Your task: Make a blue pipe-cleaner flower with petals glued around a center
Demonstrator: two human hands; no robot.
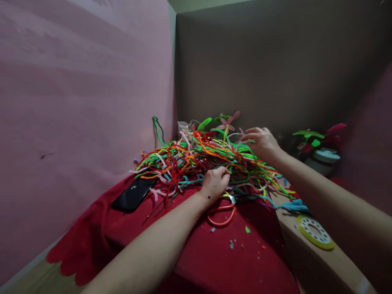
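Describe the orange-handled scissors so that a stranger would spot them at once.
Find the deep-red cloth bearing a tangled heap of multicoloured fuzzy stems. At the heap's near edge, just below the person's bare left hand in the picture, lie the orange-handled scissors. Their smooth, rounded handle loop and bit of shiny metal set them apart from the thin, fuzzy stems.

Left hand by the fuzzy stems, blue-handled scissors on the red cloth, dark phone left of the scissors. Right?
Not quite: the head view shows the scissors have an orange-red handle, not blue. The rest stands: left hand by the fuzzy stems, scissors on the red cloth, dark phone left of the scissors.
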